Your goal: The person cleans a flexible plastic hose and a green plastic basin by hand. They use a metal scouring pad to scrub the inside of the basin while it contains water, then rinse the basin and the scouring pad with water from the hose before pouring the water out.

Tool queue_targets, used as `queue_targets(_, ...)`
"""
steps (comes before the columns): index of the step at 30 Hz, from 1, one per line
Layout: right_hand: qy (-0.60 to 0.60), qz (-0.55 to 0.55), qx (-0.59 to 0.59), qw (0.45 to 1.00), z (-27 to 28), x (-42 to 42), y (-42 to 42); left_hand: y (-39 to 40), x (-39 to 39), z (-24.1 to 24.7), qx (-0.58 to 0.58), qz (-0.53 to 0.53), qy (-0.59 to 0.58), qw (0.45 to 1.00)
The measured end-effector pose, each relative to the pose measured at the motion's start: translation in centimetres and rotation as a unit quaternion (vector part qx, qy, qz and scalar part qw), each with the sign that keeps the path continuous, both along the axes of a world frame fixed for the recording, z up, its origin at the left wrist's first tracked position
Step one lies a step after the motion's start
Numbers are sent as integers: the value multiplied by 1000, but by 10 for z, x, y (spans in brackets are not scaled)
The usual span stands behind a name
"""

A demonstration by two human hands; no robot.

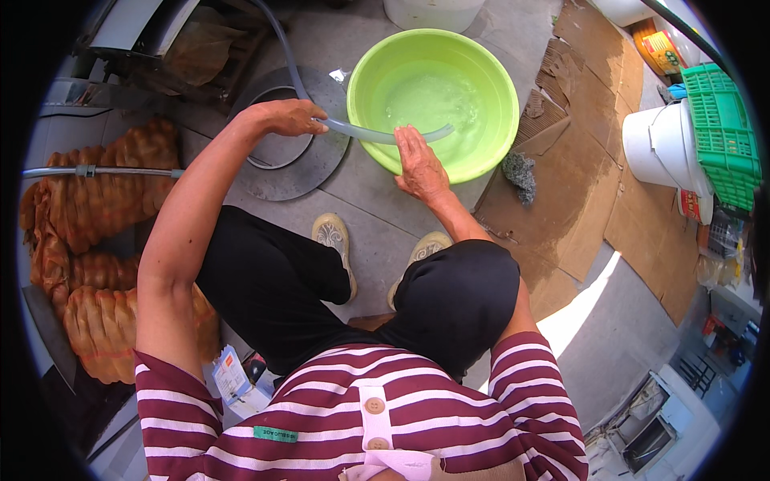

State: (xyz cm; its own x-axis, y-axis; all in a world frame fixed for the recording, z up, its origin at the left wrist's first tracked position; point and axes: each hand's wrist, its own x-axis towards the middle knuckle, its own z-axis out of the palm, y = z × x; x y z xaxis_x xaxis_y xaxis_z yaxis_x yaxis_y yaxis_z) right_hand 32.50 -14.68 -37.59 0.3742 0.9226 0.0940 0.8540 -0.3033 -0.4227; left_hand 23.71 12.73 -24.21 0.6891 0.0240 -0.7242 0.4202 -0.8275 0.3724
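My left hand [296, 118] grips a clear, pale plastic hose [360, 130] just left of a lime-green plastic basin [356, 90]. The hose reaches over the basin's left rim, and its free end sits above the rippled water [430, 93]. My right hand [423, 165] lies over the near rim, its fingers extended across the hose near that end. Whether those fingers grip the hose or only rest on it cannot be told. A round grey metal disc [328, 165] with a ring in it lies on the floor under my left hand.
Mesh sacks [114, 186] are stacked on the left, with a metal tube [129, 171] across them. Right of the basin, a steel-wool-like scourer [520, 177] lies on partly wet cardboard [577, 198]. A white bucket [652, 144] and green crate [725, 132] stand farther right.
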Motion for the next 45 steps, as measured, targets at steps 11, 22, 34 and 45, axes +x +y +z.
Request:
queue_targets(11,-23,7,4,1000,3,0,1,-3,0,6,5,1,7,1000)
queue_targets(22,-20,6,5,1000,3,0,0,-1,0,3,4,-5,11,1000)
queue_targets(34,-16,6,4,1000,3,0,0,1,-1,-1,3,1,7,1000)
queue_targets(45,-6,6,8,1000,1,1,0,0,-1,0,2,-5,9,1000)
